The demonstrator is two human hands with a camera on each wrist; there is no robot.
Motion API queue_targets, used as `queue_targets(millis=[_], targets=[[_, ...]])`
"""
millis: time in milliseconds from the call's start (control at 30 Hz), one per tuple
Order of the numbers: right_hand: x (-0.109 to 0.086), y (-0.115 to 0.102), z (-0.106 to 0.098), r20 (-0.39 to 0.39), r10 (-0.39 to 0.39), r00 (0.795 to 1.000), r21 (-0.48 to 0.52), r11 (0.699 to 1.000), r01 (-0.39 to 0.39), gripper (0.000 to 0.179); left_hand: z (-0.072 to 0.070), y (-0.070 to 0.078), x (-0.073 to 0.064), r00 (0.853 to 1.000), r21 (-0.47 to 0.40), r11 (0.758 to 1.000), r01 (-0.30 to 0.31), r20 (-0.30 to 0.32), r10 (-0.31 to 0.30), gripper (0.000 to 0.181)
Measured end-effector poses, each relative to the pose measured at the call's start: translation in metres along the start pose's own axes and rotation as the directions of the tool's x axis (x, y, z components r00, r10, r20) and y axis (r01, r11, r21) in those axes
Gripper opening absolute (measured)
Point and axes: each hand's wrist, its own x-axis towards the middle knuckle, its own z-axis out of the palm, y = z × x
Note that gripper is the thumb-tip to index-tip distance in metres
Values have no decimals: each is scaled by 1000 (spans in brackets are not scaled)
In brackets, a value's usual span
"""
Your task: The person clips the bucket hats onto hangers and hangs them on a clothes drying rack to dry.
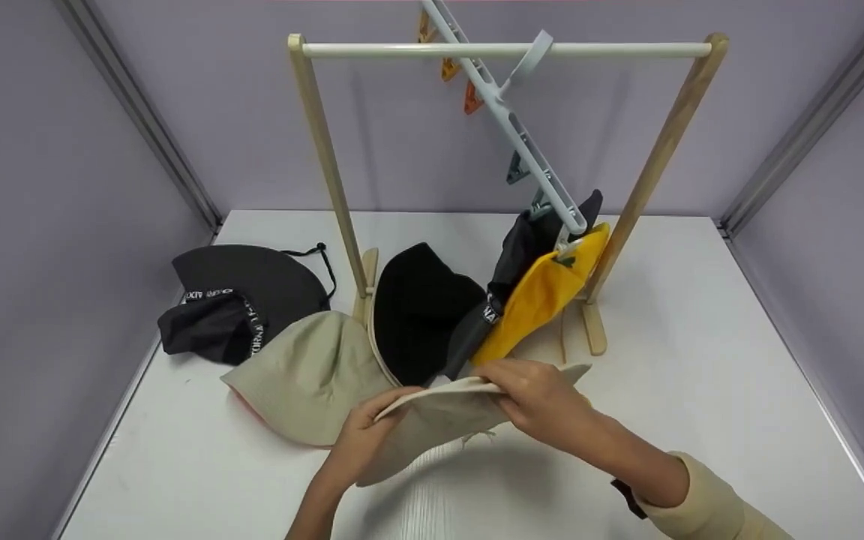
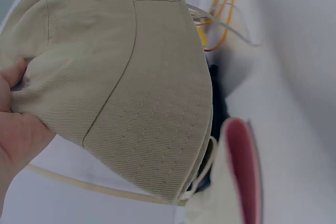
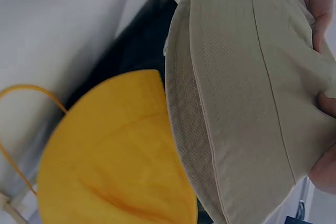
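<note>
Between both hands is a beige bucket hat [image 1: 439, 424], its brim pressed together into a folded shape. My left hand [image 1: 372, 427] pinches its left end, thumb on the near side. The right hand [image 1: 544, 397] grips the right part from above. In the left wrist view the seamed crown and stitched brim of the beige hat [image 2: 142, 72] face the camera. Seen from the right wrist, the two brim layers of the hat [image 3: 210, 103] lie close together. Just behind it a yellow hat [image 1: 544, 300] and a dark grey hat [image 1: 507, 262] hang from a clip hanger [image 1: 514, 127].
The hanger hooks over the white rod [image 1: 372, 50] of a wooden rack and tilts down to the right. At left on the white table [image 1: 199, 450] lie a dark hat [image 1: 252, 277] with a cord, another beige hat [image 1: 304, 375] with pink underside, and a black hat [image 1: 417, 315].
</note>
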Motion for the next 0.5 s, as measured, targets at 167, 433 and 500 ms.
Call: queue_targets(millis=[167,433,500], targets=[[24,-5,-13,-21,-81,997,-14,997,80,21,-7,23,2,995,21,996,-85,-47,86,24],[66,-7,-33,-49,-119,992,-10,993,119,19,-27,54,24,977,125,976,-177,-101,190,24],[77,-7,-36,-54,-125,991,-26,992,124,19,-33,61,28,972,149,972,-183,-120,201,23]])
